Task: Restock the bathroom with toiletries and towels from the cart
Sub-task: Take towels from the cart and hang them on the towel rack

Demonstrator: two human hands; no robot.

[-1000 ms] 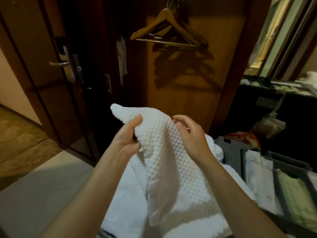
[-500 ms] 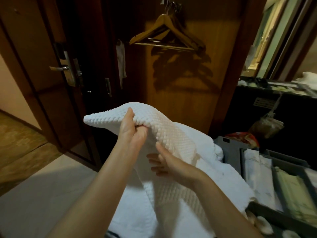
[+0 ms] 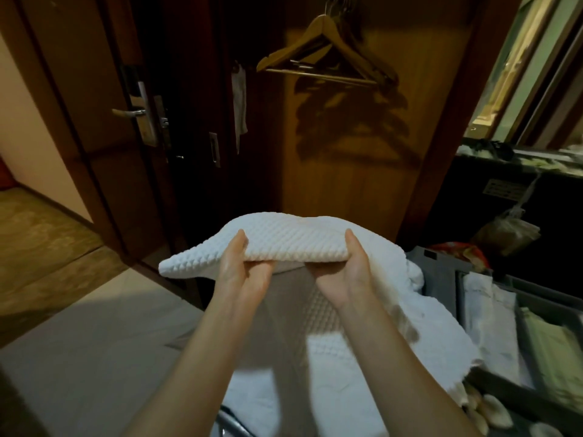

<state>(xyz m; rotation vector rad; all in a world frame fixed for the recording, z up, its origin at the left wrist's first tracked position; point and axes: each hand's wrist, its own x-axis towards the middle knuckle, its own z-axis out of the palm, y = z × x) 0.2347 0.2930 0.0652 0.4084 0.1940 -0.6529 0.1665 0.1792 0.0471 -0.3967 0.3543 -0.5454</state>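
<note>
A white waffle-textured towel [image 3: 284, 244] is held up flat in front of me, above the cart. My left hand [image 3: 243, 272] grips its near edge from below with the thumb on top. My right hand [image 3: 344, 272] grips the same edge further right, thumb also on top. The towel's left corner sticks out past my left hand, and its right side drapes down onto more white towels [image 3: 419, 316] piled on the cart. The cart's grey trays [image 3: 441, 279] with packaged toiletries [image 3: 485, 310] lie at the right.
A wooden closet wall with wooden hangers [image 3: 325, 48] faces me. A dark wooden door with a metal handle [image 3: 129, 113] stands open at the left. Pale floor tiles [image 3: 94, 342] spread at lower left. A dark counter [image 3: 520, 165] with a hanging bag [image 3: 504, 231] is at the right.
Both hands have turned palm-up and moved apart along the towel's edge. The towel went from hanging bunched to lying spread flat over them.
</note>
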